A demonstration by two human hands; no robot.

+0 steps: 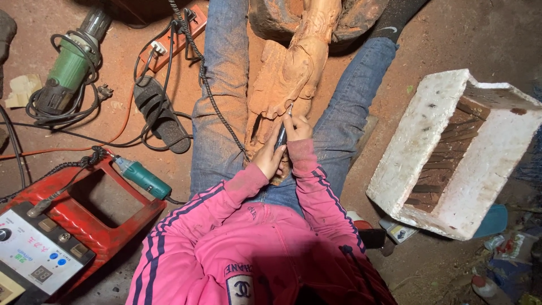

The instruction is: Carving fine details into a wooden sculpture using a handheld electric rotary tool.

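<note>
Pink sleeves bent inward | both hands gripping rotary tool | tip on carving

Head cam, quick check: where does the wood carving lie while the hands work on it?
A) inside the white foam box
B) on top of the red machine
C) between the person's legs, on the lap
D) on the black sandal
C: the wood carving lies lengthwise between the jeans-clad legs, with both hands holding a thin tool against it.
</note>
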